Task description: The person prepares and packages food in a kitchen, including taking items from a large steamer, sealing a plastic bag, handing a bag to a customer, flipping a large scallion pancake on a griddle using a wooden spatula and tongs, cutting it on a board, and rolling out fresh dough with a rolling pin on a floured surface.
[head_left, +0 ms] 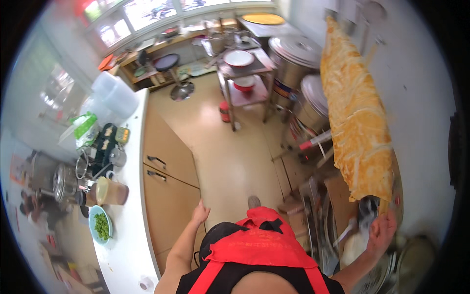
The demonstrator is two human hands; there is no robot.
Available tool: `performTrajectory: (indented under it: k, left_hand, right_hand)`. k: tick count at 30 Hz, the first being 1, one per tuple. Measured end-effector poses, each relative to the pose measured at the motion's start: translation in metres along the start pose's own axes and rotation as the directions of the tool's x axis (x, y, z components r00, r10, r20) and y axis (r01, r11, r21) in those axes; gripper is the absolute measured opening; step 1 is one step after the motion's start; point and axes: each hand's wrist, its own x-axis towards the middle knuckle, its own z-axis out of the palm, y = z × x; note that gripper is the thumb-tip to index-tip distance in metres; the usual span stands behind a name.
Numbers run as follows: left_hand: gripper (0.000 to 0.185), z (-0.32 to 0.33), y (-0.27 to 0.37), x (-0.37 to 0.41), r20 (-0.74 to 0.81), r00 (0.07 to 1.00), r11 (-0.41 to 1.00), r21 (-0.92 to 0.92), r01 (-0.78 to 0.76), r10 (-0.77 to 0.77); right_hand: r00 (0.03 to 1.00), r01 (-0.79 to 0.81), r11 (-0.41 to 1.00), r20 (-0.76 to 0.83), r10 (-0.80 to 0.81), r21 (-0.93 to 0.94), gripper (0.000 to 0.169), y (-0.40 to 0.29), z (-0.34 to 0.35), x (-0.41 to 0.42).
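My right hand (382,229) grips the end of a wooden stick (383,207) at the right. From the stick a long, browned sheet of flatbread (354,106) stretches up along the right wall, and it covers most of the stick. My left hand (201,213) hangs loosely curled beside the wooden cabinet doors (169,198), with nothing seen in it. A red apron (257,246) covers my front.
Along the white counter (126,228) at left stand a bowl of chopped greens (101,226), a plastic jug (112,191) and clear tubs (114,93). Ahead are a metal cart (246,71), large lidded drums (293,55) and a round stool (167,62). Cardboard (341,198) leans at lower right.
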Motion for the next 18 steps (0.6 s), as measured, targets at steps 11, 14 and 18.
performTrajectory:
  k: [11,14,18]
  left_hand:
    - [0.068,0.051,-0.104,-0.057,0.092,0.695,0.56,-0.521,0.644,-0.714]
    - [0.065,0.044,-0.079,-0.034,0.17,0.527,0.345,-0.585,0.734,-0.833]
    - [0.06,0.015,-0.053,0.037,0.209,0.395,0.148,-0.694,0.704,-0.895]
  right_hand:
    - [0.635,-0.338,0.938,0.715,0.293,-0.084,0.029,0.061,0.447,0.262]
    - [0.507,-0.424,0.9,0.798,0.326,-0.098,0.023,0.089,0.56,0.286]
    - [0.305,-0.501,0.857,0.903,0.303,-0.118,0.019,0.125,0.717,0.334]
